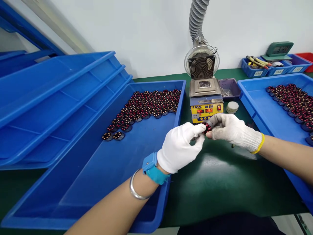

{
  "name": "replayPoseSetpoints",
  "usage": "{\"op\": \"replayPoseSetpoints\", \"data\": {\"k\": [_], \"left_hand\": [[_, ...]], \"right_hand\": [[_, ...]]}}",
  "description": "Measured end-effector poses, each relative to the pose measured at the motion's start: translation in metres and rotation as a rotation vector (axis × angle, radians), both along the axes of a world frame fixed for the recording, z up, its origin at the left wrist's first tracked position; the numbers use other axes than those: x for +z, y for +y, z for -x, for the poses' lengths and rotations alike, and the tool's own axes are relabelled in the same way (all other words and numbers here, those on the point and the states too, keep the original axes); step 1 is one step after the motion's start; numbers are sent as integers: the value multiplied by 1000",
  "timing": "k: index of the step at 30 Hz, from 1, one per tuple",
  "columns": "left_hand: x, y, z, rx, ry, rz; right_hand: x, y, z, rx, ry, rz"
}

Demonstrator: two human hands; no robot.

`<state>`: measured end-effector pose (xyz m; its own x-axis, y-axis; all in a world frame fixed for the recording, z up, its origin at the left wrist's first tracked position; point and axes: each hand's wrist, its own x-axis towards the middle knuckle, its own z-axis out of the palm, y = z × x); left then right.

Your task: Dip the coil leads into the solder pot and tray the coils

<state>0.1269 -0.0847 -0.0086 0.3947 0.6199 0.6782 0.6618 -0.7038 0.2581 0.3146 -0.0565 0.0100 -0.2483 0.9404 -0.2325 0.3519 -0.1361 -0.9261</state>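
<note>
Between the hands, over the counter (220, 182): one coil (207, 126), small, round, red and black. It is pinched by both gloved hands: left hand (179, 147) closed on its near edge, right hand (232, 130) clasping the far side, seemingly to keep it steady.

Just beyond the hands: solder pot (206, 104), display lit, set beneath a fan (201, 67), probably to draw off fumes.

Left of the hands: blue tray (97, 182) holding loose coils (146, 106).

Right of the hands: second tray (256, 98) with further coils (293, 101). Both trays appear to be within easy reach.
</note>
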Motion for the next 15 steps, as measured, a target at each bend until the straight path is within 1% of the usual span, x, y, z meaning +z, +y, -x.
{"op": "replayPoseSetpoints", "data": {"k": [4,7,9,11,13,14,15], "left_hand": [[-1,3,1,37,30,29],[1,1,1,13,56,35],[4,-1,2,0,86,93],[8,-3,2,27,167,227],[13,-4,3,81,226,407],[14,-4,3,110,209,494],[16,-4,2,133,152,573]], "right_hand": [[-7,1,-4,49,-6,-22],[-10,1,-5,89,-9,-19],[-8,0,-5,101,-32,-20],[-5,0,-4,84,-53,-27],[0,-1,-4,55,-82,-35],[2,-1,-4,39,-93,-39],[4,-2,-3,24,-101,-42]]}}
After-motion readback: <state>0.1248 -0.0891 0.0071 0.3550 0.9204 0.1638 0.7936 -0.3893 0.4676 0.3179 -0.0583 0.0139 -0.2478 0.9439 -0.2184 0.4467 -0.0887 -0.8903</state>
